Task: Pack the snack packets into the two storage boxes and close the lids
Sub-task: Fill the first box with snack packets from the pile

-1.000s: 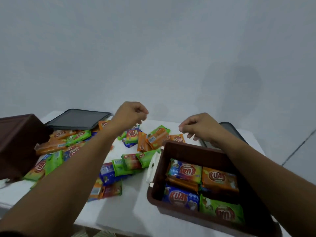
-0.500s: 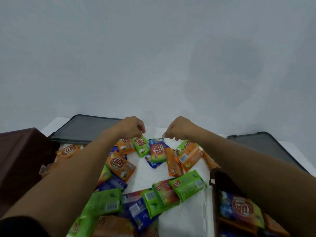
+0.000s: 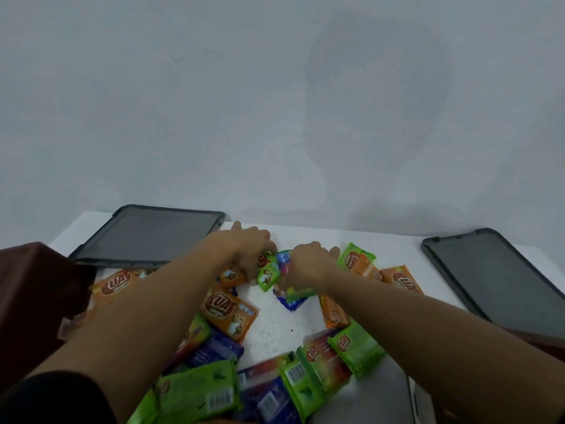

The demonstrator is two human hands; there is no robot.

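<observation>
Many orange, green and blue snack packets lie scattered on the white table (image 3: 275,328). My left hand (image 3: 244,249) reaches to the far middle of the pile, its fingers curled on a small green packet (image 3: 266,274). Right beside it, my right hand (image 3: 308,264) is closed on a blue packet (image 3: 290,301). The two hands nearly touch. A brown storage box (image 3: 33,301) stands at the left edge. Of the other box only a brown strip (image 3: 541,339) shows at the right.
Two dark grey lids lie flat at the back, one at the left (image 3: 146,237) and one at the right (image 3: 495,283). A pale wall rises straight behind the table. More packets, such as an orange one (image 3: 229,313) and a green one (image 3: 195,390), lie near me.
The view has tilted up and left, so the filled right box has left the frame. Both hands dropped from hovering as fists onto the far packets and closed on them.
</observation>
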